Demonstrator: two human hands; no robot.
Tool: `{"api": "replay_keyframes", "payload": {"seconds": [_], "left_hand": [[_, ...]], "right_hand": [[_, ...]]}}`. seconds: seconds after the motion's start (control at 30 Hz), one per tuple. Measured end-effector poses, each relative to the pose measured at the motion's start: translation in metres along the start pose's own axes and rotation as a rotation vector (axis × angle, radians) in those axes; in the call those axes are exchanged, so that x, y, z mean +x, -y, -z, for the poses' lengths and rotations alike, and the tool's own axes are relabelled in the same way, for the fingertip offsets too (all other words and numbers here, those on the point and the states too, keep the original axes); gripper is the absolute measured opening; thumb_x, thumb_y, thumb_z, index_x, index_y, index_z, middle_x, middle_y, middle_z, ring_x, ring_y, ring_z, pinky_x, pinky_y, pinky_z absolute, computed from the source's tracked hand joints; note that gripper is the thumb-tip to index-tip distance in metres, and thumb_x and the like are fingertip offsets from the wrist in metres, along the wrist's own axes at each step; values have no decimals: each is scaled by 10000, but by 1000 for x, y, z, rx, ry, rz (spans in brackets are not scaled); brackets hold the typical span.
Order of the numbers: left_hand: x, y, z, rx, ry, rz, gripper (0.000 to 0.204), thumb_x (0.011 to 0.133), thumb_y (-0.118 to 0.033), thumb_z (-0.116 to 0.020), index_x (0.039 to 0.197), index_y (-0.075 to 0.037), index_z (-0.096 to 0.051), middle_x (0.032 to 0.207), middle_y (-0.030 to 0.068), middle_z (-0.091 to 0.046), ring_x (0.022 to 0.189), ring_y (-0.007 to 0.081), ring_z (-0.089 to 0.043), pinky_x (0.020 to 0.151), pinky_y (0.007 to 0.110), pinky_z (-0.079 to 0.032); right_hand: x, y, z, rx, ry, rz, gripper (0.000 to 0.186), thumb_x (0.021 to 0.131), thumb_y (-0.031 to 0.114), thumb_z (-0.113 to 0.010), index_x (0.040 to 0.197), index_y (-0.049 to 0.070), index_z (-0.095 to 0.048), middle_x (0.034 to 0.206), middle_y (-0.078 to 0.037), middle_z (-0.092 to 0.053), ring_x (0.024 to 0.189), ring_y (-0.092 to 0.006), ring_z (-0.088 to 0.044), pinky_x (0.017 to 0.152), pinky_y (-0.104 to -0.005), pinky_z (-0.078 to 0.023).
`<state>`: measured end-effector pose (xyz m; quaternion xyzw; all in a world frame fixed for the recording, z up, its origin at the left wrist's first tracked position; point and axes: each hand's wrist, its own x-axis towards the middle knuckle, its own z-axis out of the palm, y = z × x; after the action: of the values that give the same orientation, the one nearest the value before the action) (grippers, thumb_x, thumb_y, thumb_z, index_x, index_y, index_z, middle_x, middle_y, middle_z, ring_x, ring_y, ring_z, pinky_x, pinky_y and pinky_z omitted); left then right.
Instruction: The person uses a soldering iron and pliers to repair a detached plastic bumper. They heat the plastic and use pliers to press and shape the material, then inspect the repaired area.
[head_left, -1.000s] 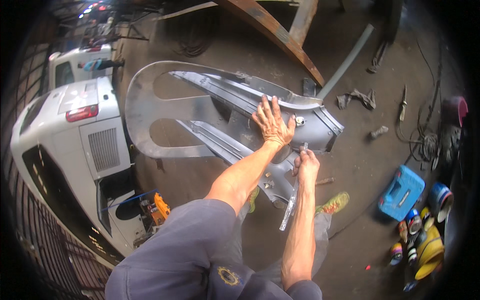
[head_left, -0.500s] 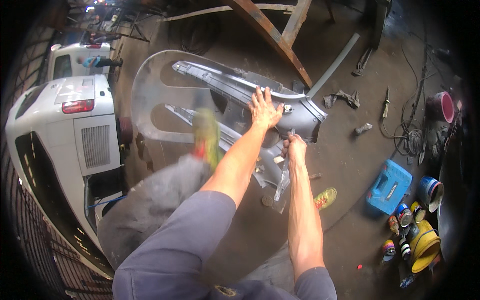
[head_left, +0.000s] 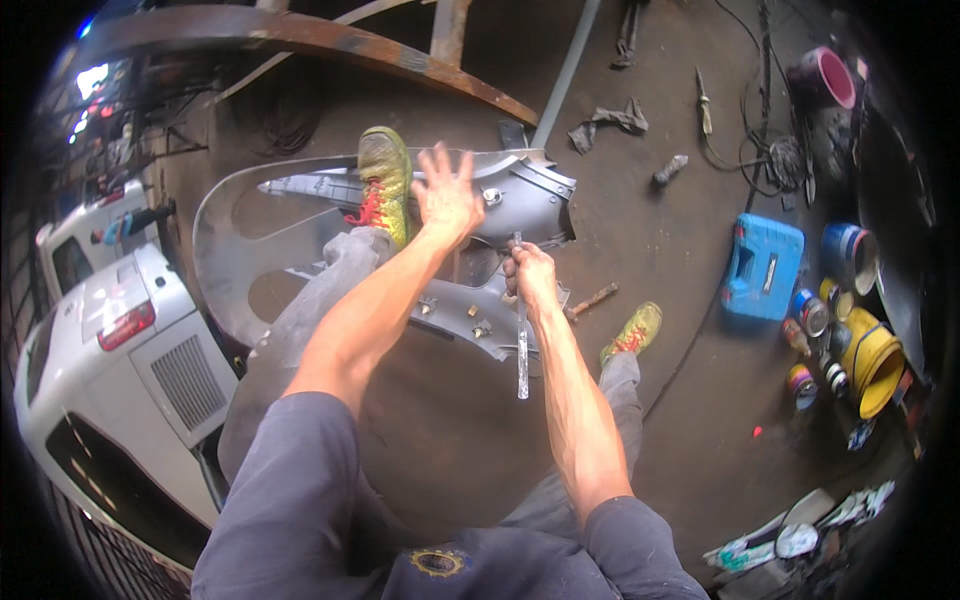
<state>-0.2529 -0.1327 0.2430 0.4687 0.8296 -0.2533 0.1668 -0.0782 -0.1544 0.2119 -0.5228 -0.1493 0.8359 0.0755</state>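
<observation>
A silver-grey formed metal assembly (head_left: 538,205) lies on the floor on a flat grey plate (head_left: 222,250) with cut-out slots. My left hand (head_left: 447,200) is open, fingers spread, on or just over the upper panel, beside my left shoe (head_left: 382,180), which is up on the assembly. My right hand (head_left: 530,272) is closed on a flat metal bar (head_left: 522,365) with a speckled surface, its top end near the gap between the upper and lower panels. A hammer (head_left: 592,300) lies just right of the lower panel.
A rusty beam (head_left: 420,62) crosses the top. Cables (head_left: 750,160), a blue case (head_left: 762,270), a pink bucket (head_left: 833,80), several cans (head_left: 812,315) and a yellow bucket (head_left: 870,360) are at the right. White vans (head_left: 150,370) and a person in blue (head_left: 130,228) are at the left.
My left leg has swung up, its shoe landing on the assembly. My left hand's fingers have spread beside it. The view has shifted; my right hand still grips the bar.
</observation>
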Motion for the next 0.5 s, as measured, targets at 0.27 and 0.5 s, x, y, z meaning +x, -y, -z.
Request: {"api": "replay_keyframes", "payload": {"seconds": [0.27,0.5], "left_hand": [[41,-25,-5,-463,-93,-315,781,787,-539,-709,1376,-97,-450,1159,192,-644,1074,352,-623,906,447,-483],[52,-26,-6,-342,-45,-299,628,797,-558,-690,1196,-84,-582,884,209,-705,851,381,-692,763,470,-528]], "right_hand": [[-5,-5,-8,-121,-88,36,306,984,171,-488,1163,-44,-612,633,-25,-549,472,-106,-478,408,-285,-380],[-2,5,-5,-93,-96,-14,281,975,178,-512,1071,-47,-652,622,-40,-552,558,-118,-520,507,-300,-412]]}}
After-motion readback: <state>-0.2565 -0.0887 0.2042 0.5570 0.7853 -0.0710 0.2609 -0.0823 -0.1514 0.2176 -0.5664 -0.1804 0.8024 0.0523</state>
